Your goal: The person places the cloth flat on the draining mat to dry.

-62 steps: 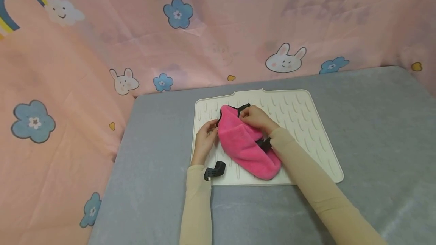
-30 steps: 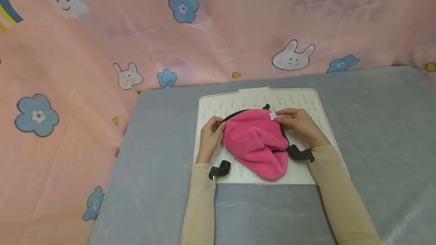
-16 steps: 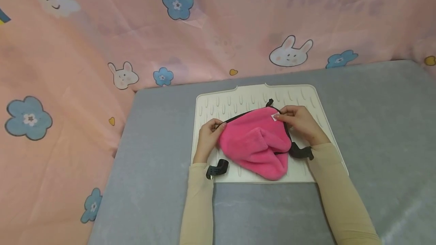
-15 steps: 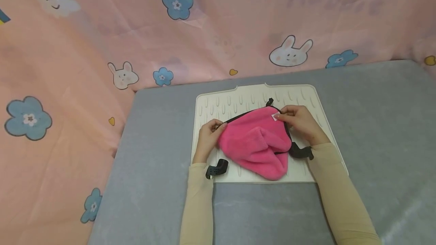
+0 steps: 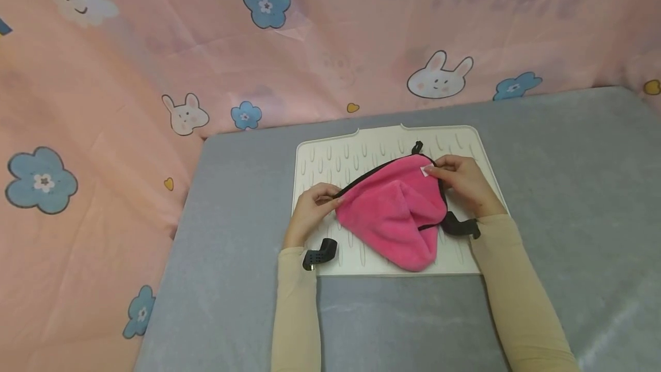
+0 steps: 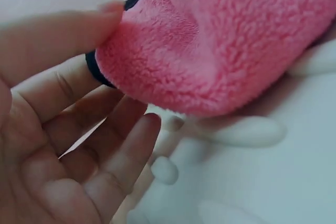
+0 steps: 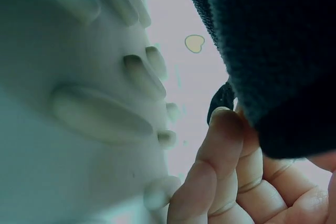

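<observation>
A pink plush cloth (image 5: pixel 382 205) with black edging hangs between both hands, close over the cream ridged mat (image 5: pixel 335 154). My left hand (image 5: pixel 310 214) pinches its left corner between thumb and fingers; in the left wrist view the thumb lies on the pink pile (image 6: pixel 220 40) and the lower fingers are spread below. At the upper right corner, beside a small white tag (image 5: pixel 426 171), my right hand (image 5: pixel 467 185) pinches the edge. A black loop (image 5: pixel 417 147) sticks up there. The cloth's dark side (image 7: pixel 283 51) fills much of the right wrist view. Its lower part droops in folds.
The mat lies on a grey table (image 5: pixel 232 245). A pink printed curtain (image 5: pixel 320 33) stands behind and to the left. Black camera mounts (image 5: pixel 321 252) project from both wrists.
The right hand has gone from the cloth's top middle to its right corner, drawing it out wider. Lately the top edge has been pulled straighter, rising to the right.
</observation>
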Motion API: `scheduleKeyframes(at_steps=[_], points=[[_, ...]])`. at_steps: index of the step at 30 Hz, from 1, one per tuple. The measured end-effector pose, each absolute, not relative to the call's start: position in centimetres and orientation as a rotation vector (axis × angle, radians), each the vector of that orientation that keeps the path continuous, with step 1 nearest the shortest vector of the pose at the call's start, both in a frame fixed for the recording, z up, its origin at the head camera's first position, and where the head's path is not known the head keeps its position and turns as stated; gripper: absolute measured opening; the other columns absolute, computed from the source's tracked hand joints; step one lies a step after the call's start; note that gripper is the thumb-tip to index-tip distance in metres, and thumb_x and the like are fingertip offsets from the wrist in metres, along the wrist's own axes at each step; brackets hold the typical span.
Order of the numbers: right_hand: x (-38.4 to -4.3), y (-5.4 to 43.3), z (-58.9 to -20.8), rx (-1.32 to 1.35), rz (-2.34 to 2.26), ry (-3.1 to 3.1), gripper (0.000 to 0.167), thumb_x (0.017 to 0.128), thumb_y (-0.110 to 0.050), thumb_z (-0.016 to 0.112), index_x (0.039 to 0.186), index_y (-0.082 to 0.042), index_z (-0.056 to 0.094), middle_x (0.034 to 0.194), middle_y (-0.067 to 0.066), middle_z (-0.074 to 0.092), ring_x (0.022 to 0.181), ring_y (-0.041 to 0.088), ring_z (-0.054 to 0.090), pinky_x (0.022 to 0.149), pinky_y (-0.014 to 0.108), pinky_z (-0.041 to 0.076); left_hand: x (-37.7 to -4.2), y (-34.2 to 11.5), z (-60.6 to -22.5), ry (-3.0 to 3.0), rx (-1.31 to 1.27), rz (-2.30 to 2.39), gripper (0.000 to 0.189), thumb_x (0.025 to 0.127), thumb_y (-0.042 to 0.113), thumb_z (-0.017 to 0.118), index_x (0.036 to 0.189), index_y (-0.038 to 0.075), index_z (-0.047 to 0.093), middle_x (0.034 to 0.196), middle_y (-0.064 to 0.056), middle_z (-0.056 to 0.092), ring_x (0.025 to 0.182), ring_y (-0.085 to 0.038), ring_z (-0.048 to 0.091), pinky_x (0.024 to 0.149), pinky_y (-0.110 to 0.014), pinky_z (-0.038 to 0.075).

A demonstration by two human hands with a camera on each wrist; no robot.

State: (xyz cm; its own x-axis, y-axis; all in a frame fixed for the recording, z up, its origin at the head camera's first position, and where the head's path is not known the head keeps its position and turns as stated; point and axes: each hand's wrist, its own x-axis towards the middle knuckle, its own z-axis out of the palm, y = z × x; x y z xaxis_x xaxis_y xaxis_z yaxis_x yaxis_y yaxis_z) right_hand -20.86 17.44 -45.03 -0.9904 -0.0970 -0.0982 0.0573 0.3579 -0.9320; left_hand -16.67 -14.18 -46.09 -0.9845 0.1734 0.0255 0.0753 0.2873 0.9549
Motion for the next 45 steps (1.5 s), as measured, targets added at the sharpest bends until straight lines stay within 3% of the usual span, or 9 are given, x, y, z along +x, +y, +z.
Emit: scheduleKeyframes(at_steps=[4,9,19,29,36,39,42,45], points=[[-20.96,17.47,-45.04,-0.010,-1.737,2.464,0.027,0.090,-0.019,0.064,0.096,0.006,0.057,0.066,-0.018,0.060,0.061,0.002,0.051,0.057,0.019,0.043,-16.73,-14.21,-46.13,2.496,0.227,1.776,0.017,0.084,0.002,0.068,0.100,-0.003,0.067,0.103,-0.015,0.065,0.095,-0.025,0.064,0.086,-0.029,0.049],[-20.98,17.62,-45.01,-0.001,-1.798,2.448,0.024,0.090,-0.016,0.065,0.094,0.006,0.058,0.066,-0.019,0.060,0.060,0.001,0.052,0.056,0.018,0.044,-16.87,-14.14,-46.19,2.647,0.212,1.724,0.010,0.083,0.007,0.071,0.089,-0.001,0.068,0.087,-0.011,0.066,0.082,-0.017,0.061,0.078,-0.026,0.049],[-20.96,17.88,-45.27,0.058,-1.903,2.411,0.013,0.089,-0.017,0.066,0.086,-0.006,0.060,0.066,-0.017,0.061,0.059,0.000,0.054,0.056,0.016,0.046,-16.81,-14.06,-45.96,2.682,0.156,1.680,0.015,0.085,0.014,0.071,0.082,0.006,0.059,0.066,0.000,0.050,0.062,-0.011,0.046,0.061,-0.024,0.037],[-20.89,18.35,-45.28,0.215,-2.151,2.354,0.010,0.088,-0.014,0.066,0.080,-0.017,0.062,0.066,-0.015,0.061,0.062,-0.002,0.053,0.056,0.012,0.043,-16.70,-13.75,-45.81,2.774,0.209,1.415,0.017,0.087,0.016,0.069,0.095,0.002,0.065,0.093,-0.011,0.066,0.081,-0.020,0.064,0.076,-0.032,0.050],[-20.95,18.10,-45.30,0.331,-2.190,2.380,0.009,0.088,-0.016,0.067,0.081,-0.017,0.061,0.065,-0.016,0.060,0.063,-0.002,0.053,0.058,0.011,0.043,-16.72,-14.19,-45.95,2.657,0.161,1.595,0.013,0.090,0.014,0.065,0.093,0.002,0.061,0.095,-0.013,0.067,0.092,-0.024,0.064,0.087,-0.037,0.049],[-20.97,18.07,-45.33,0.353,-2.189,2.377,0.008,0.088,-0.017,0.067,0.082,-0.016,0.062,0.066,-0.016,0.060,0.064,-0.001,0.054,0.058,0.011,0.044,-16.82,-14.12,-45.95,2.674,0.128,1.696,0.012,0.089,0.010,0.065,0.091,0.000,0.060,0.082,-0.010,0.065,0.077,-0.016,0.062,0.072,-0.027,0.049],[-20.86,17.96,-45.30,0.342,-2.168,2.391,0.008,0.088,-0.019,0.068,0.084,-0.014,0.062,0.067,-0.016,0.061,0.065,-0.001,0.054,0.058,0.011,0.044,-16.90,-13.99,-45.96,2.709,0.029,1.833,0.013,0.088,0.008,0.067,0.087,-0.003,0.060,0.068,-0.003,0.056,0.058,-0.006,0.049,0.052,-0.018,0.038],[-20.78,17.78,-45.37,0.336,-2.182,2.371,0.008,0.087,-0.019,0.069,0.084,-0.014,0.063,0.067,-0.014,0.061,0.065,0.000,0.054,0.059,0.012,0.045,-16.99,-14.05,-46.01,2.695,-0.061,1.929,0.014,0.087,0.008,0.067,0.088,-0.005,0.060,0.064,-0.001,0.054,0.052,-0.002,0.040,0.047,-0.017,0.032]])
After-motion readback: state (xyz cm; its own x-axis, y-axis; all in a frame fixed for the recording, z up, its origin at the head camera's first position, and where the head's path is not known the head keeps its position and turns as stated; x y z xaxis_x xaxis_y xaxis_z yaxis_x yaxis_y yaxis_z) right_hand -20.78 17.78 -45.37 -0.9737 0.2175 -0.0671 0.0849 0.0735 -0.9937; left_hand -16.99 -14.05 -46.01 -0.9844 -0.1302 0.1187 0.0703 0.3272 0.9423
